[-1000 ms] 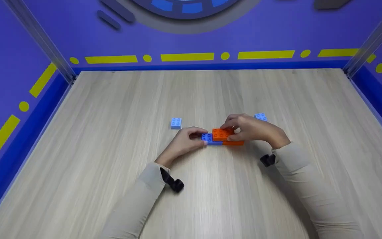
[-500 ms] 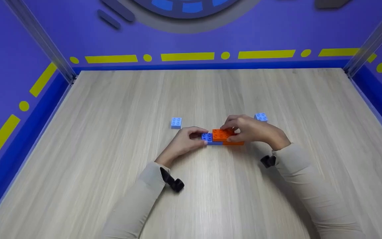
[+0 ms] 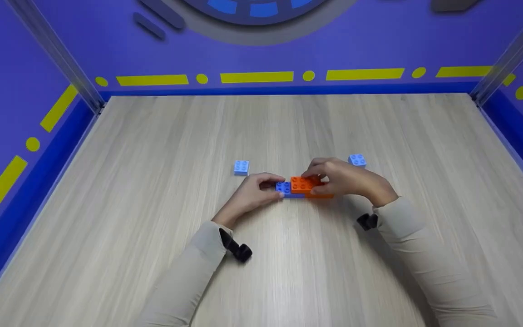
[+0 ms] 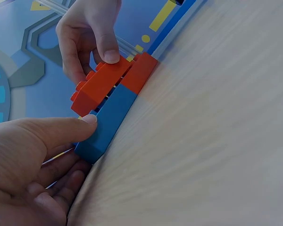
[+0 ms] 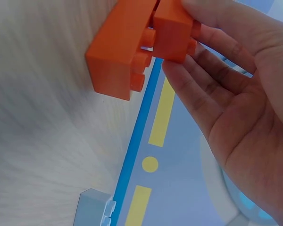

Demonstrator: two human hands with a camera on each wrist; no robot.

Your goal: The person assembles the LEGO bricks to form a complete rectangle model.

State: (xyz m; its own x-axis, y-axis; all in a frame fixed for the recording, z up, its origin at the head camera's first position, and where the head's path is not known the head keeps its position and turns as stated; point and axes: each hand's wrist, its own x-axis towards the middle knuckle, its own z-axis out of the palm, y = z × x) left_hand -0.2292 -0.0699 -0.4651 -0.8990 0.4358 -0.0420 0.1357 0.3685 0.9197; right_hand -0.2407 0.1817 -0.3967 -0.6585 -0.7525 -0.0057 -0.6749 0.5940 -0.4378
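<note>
A blue toy building brick (image 4: 114, 120) and a lower orange brick (image 5: 113, 61) lie end to end on the tabletop. My left hand (image 3: 253, 193) pinches the blue brick's left end between thumb and fingers. Above both, an upper orange brick (image 3: 300, 185) bridges the joint, leaving the blue brick's left studs bare. My right hand (image 3: 345, 176) grips that upper brick by its long sides near the right end. In the left wrist view a narrow gap shows between the upper brick and the lower two. Fingers hide part of its studs in the head view.
One light blue brick (image 3: 241, 168) lies beyond my left hand. Another light blue brick (image 3: 357, 160) lies behind my right hand, partly covered by it. The wooden table (image 3: 189, 136) is enclosed by blue panels with yellow marks (image 3: 257, 78).
The upper orange brick has come down very slightly over the lower two bricks. Both hands keep the same holds and nearly the same places.
</note>
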